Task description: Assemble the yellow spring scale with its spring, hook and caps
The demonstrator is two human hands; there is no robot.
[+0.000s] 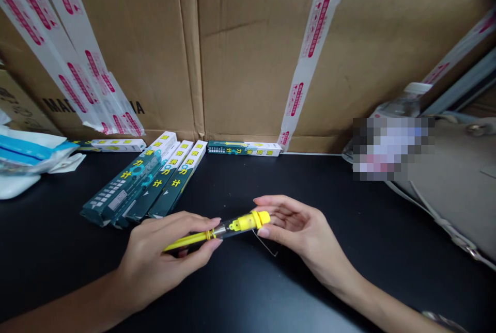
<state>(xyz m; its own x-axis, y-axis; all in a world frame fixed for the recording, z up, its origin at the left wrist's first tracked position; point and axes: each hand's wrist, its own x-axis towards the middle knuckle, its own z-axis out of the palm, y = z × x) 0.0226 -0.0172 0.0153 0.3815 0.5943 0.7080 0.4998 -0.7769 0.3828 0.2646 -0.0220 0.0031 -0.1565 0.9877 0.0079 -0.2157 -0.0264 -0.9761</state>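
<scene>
A tubular spring scale [228,227], with a clear barrel and yellow inner parts, is held slightly tilted above the black table. My left hand [166,248] grips its barrel between thumb and fingers. At the other end, my right hand [296,224] has its thumb and fingers around the yellow cap [262,218]. A thin bent metal wire [266,244] extends down from beside my right thumb; where it joins is hidden. Behind my left hand, several dark green and white spring scale boxes [155,183] lie side by side.
Another such box [244,148] lies against the large cardboard carton [248,54] at the back, with one more box [116,145] farther left. A blue and white packet [31,149] sits at left. A plastic bottle [403,103] and a beige bag [457,178] are at right.
</scene>
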